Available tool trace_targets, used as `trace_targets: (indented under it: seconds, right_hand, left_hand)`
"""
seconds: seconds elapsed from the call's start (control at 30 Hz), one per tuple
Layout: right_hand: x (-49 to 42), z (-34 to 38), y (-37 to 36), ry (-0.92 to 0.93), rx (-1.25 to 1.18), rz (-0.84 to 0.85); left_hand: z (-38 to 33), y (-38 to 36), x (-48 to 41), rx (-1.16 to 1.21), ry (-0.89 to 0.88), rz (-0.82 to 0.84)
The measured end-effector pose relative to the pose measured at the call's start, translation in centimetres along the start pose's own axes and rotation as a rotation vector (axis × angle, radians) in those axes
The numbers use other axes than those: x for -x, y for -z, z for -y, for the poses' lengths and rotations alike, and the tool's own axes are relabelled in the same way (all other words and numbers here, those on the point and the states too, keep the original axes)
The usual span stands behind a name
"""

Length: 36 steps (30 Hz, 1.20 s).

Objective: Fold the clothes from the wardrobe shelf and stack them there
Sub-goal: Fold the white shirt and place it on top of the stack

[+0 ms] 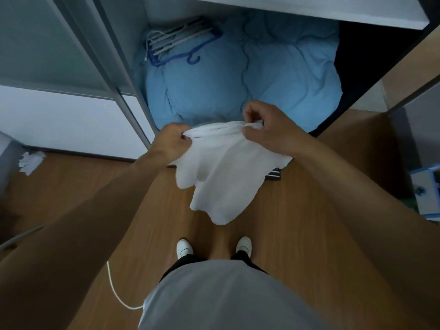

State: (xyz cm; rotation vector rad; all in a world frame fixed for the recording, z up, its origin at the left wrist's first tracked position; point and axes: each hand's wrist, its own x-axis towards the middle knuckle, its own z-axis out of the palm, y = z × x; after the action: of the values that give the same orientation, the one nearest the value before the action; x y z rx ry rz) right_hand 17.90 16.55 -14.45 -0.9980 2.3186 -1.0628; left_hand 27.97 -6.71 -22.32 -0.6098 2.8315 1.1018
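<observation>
White garment (pixel 221 177) hangs in mid-air before the open wardrobe, above the wooden floor (pixel 297 234). The left hand (pixel 175 141) bunches one end of its top edge and the right hand (pixel 264 129) pinches the other, fairly close together. Held so, it likely drops straight, ready for a fold. Beyond them a blue duvet (pixel 273 75) fills the wardrobe bottom, with hangers (pixel 181 41) at its back left corner. A white shelf (pixel 309 10) sits above.
</observation>
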Motion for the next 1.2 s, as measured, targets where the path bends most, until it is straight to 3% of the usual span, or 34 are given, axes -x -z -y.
trace_targets:
  seconds: [0.17,0.4,0.6,0.8,0.9,1.03,1.1,1.2]
  right_hand:
    - [0.5,-1.0,0.9,-0.191,0.093,0.354]
    - [0.0,-1.1,-1.3,-0.189,0.188,0.224]
    - [-0.5,-0.1,-3.2,-0.387,-0.179,0.082]
    - [-0.1,0.4,-4.0,-0.179,0.261,0.446]
    - [-0.1,0.6,-3.9,-0.170,0.200,0.398]
    - [0.1,1.1,-3.7,-0.211,0.077,0.322]
    - [0.2,1.2,-3.4,-0.235,-0.013,0.296]
    - [0.3,1.4,-3.0,-0.259,-0.128,0.286]
  left_hand:
    - [-0.3,0.8,0.2,-0.016,0.068,-0.121]
    - [-1.2,0.8,0.9,-0.051,0.012,-0.072]
    - [-1.6,1.3,0.5,-0.013,-0.008,-0.059]
    - [-2.0,0.7,0.7,0.014,-0.040,0.051]
    - [-1.9,0.3,0.5,0.140,-0.012,0.031]
    - [-2.9,-0.5,1.7,0.532,0.104,-0.082]
    - [-3.0,-1.4,2.4,0.577,0.185,-0.134]
    - [-3.4,-1.8,3.9,0.619,0.268,0.107]
